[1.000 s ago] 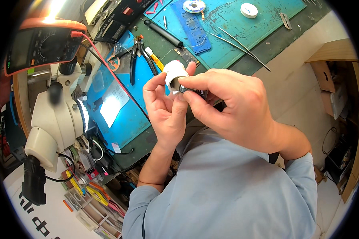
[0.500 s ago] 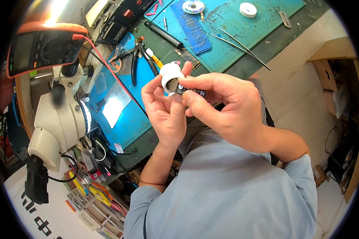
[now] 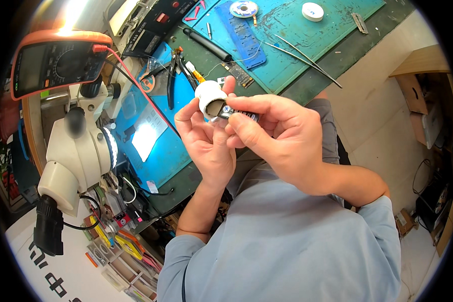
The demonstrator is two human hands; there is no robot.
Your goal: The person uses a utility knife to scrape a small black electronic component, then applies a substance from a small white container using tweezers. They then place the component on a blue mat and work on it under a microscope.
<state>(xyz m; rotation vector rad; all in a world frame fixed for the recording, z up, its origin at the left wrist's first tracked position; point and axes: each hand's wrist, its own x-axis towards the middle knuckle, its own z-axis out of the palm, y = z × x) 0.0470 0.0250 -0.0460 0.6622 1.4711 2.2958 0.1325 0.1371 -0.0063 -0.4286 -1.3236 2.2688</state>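
Observation:
In front of my chest, both hands work close together. My left hand [image 3: 206, 151] is closed round a small white round jar [image 3: 210, 94], tilted so that its mouth faces my right hand. My right hand [image 3: 292, 138] pinches a small dark flat piece [image 3: 250, 117] with pale markings between thumb and forefinger. A silvery round spot shows near the end of that piece, which lies at the jar's mouth. Fingers cover much of the piece, so its kind is not plain. Inside the jar, a greyish surface shows.
A white microscope [image 3: 75, 146] and an orange-rimmed multimeter [image 3: 60, 65] stand at the left. Pliers [image 3: 172, 78], a blue tray [image 3: 239, 35], tweezers [image 3: 307, 60], a solder wick spool [image 3: 243, 8] and a white round lid [image 3: 312, 12] lie on the bench. A red cable [image 3: 146, 95] crosses the blue mat.
The jar has shifted slightly left and turned, showing more of its mouth. My right hand keeps its pinch on the dark piece, which has moved a little left.

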